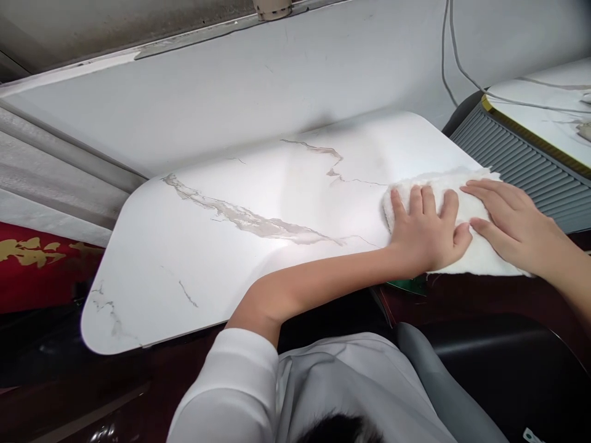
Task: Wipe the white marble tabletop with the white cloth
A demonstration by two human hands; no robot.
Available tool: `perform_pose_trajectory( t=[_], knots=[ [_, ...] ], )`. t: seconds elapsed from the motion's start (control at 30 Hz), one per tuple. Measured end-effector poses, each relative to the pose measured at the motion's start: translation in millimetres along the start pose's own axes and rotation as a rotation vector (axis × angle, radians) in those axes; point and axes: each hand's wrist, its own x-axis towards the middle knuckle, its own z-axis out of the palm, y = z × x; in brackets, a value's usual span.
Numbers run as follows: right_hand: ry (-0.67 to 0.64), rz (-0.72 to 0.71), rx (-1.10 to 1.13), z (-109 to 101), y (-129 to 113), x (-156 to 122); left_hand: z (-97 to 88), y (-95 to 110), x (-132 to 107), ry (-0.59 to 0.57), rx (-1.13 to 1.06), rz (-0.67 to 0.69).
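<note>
A white cloth (489, 258) lies over the right end of a white marble-patterned tabletop (369, 209), its near edge hanging past the table's front edge. My left hand (427, 227) rests palm down on the cloth's left part, fingers spread and slightly bent. Close beside it, my right hand (519, 224) lies on the cloth's right part with its fingers stretched out towards the left. The two hands are nearly touching at the thumbs. Both press on the cloth from above, and I see no fold of it gripped in either.
A pale wall (231, 98) runs behind the table, with a cup-like object (272, 7) on the ledge above. Grey ribbed panel (526, 160) and cables (455, 49) are at right. A curtain (50, 166) and red fabric (41, 264) hang left. A black seat (498, 363) stands in front.
</note>
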Motion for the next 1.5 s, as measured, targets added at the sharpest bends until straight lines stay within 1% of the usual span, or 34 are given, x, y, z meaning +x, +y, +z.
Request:
perform_pose_trajectory(
  t=[0.13,0.23,0.4,0.5,0.57,0.63,0.7,0.83,0.97,1.07,1.2,1.3,1.4,1.5],
  knots=[
    [0.026,0.071,0.063,-4.2,-2.7,-21.5,-4.9,14.0,-8.2,-0.029,-0.04,0.021],
    [0.038,0.117,0.079,-3.0,1.2,-24.0,-4.4,19.3,-5.9,-0.056,-0.072,0.016],
    [0.045,0.098,0.044,0.6,13.9,-10.4,2.0,20.4,5.9,-0.069,-0.078,-0.005],
    [-0.016,0.135,0.008,-1.2,20.4,3.0,3.7,16.5,18.1,-0.093,-0.091,-0.02],
    [-0.069,0.155,-0.009,-2.1,25.6,15.1,4.8,11.4,30.3,-0.116,-0.105,-0.023],
    [-0.079,0.152,-0.022,-0.3,33.3,30.8,7.6,4.0,46.4,-0.139,-0.115,-0.029],
    [-0.06,0.142,-0.028,4.3,43.1,50.7,12.7,-5.5,66.0,-0.152,-0.123,-0.039],
    [-0.058,0.15,0.001,15.5,59.6,100.3,27.9,-30.5,110.1,-0.171,-0.148,-0.087],
    [-0.139,0.252,0.016,22.9,63.8,151.9,41.8,-61.5,151.2,-0.182,-0.215,-0.145],
    [-0.148,0.258,0.037,29.2,65.0,185.5,48.5,-83.8,175.7,-0.172,-0.281,-0.166],
    [-0.14,0.254,0.028,41.5,70.9,223.0,56.5,-108.3,202.5,-0.163,-0.282,-0.214],
    [-0.145,0.29,0.012,51.6,75.7,246.5,63.8,-124.2,220.2,-0.177,-0.274,-0.241],
    [-0.156,0.328,-0.014,57.6,76.0,263.3,69.1,-137.5,233.5,-0.19,-0.328,-0.257],
    [-0.177,0.318,-0.063,56.3,70.1,271.0,70.3,-145.5,239.8,-0.199,-0.336,-0.257]
  ],
)
